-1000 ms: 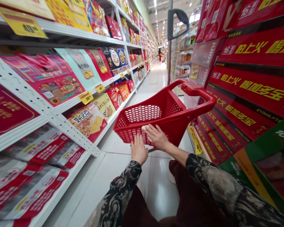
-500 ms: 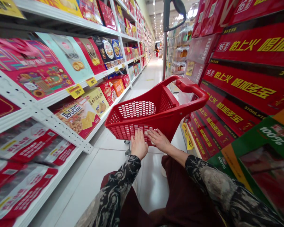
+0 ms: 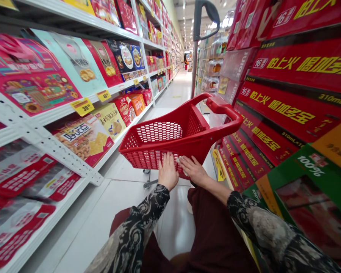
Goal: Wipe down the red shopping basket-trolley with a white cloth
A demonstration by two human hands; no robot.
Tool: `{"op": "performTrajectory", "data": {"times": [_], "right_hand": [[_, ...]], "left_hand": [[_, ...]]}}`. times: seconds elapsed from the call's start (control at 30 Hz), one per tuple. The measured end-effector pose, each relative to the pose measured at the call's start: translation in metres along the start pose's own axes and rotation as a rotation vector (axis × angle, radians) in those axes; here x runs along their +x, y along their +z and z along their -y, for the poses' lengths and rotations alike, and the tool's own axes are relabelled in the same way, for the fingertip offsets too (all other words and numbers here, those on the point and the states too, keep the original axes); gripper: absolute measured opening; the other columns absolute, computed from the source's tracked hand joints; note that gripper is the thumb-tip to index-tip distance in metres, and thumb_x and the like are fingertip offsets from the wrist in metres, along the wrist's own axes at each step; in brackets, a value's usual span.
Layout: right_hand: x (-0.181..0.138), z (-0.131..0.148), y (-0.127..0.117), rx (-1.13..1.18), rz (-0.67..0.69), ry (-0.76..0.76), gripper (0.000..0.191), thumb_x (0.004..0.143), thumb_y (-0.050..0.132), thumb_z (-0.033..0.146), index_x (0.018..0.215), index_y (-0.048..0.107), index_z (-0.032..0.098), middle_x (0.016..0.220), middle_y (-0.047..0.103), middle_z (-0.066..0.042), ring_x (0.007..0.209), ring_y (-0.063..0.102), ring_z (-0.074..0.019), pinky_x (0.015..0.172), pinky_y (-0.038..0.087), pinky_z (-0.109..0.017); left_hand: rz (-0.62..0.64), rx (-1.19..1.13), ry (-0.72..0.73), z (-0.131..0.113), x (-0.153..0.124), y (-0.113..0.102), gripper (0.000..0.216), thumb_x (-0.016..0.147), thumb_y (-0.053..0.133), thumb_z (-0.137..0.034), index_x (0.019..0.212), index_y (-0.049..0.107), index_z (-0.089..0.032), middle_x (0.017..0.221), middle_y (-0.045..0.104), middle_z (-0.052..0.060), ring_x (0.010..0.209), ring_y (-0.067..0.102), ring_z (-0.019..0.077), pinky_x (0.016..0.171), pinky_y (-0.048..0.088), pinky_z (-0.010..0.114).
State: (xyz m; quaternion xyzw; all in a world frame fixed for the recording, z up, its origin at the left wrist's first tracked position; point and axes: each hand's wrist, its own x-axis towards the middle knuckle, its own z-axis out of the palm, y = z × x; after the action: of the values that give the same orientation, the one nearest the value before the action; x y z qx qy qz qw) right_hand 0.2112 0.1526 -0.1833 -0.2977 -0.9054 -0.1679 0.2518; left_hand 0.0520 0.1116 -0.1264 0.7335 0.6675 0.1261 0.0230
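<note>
A red plastic shopping cart (image 3: 200,142) stands side-on before me, its basket wall pierced with holes. Flat against that side wall lies my left hand (image 3: 169,172), fingers stretched out and holding nothing that I can see. Just to its right, my right hand (image 3: 193,170) presses a small white wad (image 3: 179,160), like a tissue or wipe, to the wall. Only a bit of the wad shows by the fingertips; the rest is under the fingers. The basket's inside is only partly visible, and its wheels show below.
White shelves (image 3: 102,38) with boxed snacks and yellow price tags run along the left. Red drink cartons (image 3: 284,102) are stacked at the right, with a green carton (image 3: 304,189) nearer. A grey trolley handle (image 3: 195,22) rises behind the cart. Far down the aisle stands a person.
The view has shifted slightly, so shelves and cart sit further left. My right hand has slid a little to the right of my left hand, with the white wad; the left stays on the wall.
</note>
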Motion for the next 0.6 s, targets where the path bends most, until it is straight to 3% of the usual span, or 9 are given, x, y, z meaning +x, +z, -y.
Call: {"op": "performTrajectory", "data": {"times": [0.2,0.47,0.6], "right_hand": [[0.021,-0.019,-0.037,-0.084,-0.164,0.114,0.042,0.091,0.039,0.016,0.133,0.041,0.018,0.134,0.048,-0.009,0.133,0.03,-0.0214,0.108,0.021,-0.045],[-0.01,-0.011,-0.012,-0.092,0.034,0.062,0.044,0.088,0.042,0.012,0.131,0.044,0.016,0.133,0.048,-0.011,0.127,0.039,-0.0245,0.104,0.028,-0.048],[-0.004,-0.019,-0.036,-0.112,-0.133,0.137,0.042,0.09,0.038,0.015,0.132,0.044,0.018,0.131,0.051,-0.009,0.13,0.036,-0.0219,0.109,0.02,-0.048]], "left_hand": [[-0.024,-0.027,0.002,-0.007,0.005,-0.001,0.072,0.07,0.046,-0.015,0.138,0.025,-0.006,0.147,0.023,0.018,0.137,0.02,0.0264,0.109,0.02,0.048],[-0.011,-0.026,0.07,-0.023,0.004,0.001,0.069,0.072,0.044,-0.016,0.138,0.026,-0.005,0.148,0.022,0.017,0.138,0.017,0.026,0.111,0.018,0.047],[-0.009,-0.043,0.074,-0.024,0.004,0.0,0.07,0.071,0.044,-0.015,0.138,0.025,-0.007,0.148,0.022,0.016,0.138,0.017,0.0257,0.11,0.018,0.048]]}}
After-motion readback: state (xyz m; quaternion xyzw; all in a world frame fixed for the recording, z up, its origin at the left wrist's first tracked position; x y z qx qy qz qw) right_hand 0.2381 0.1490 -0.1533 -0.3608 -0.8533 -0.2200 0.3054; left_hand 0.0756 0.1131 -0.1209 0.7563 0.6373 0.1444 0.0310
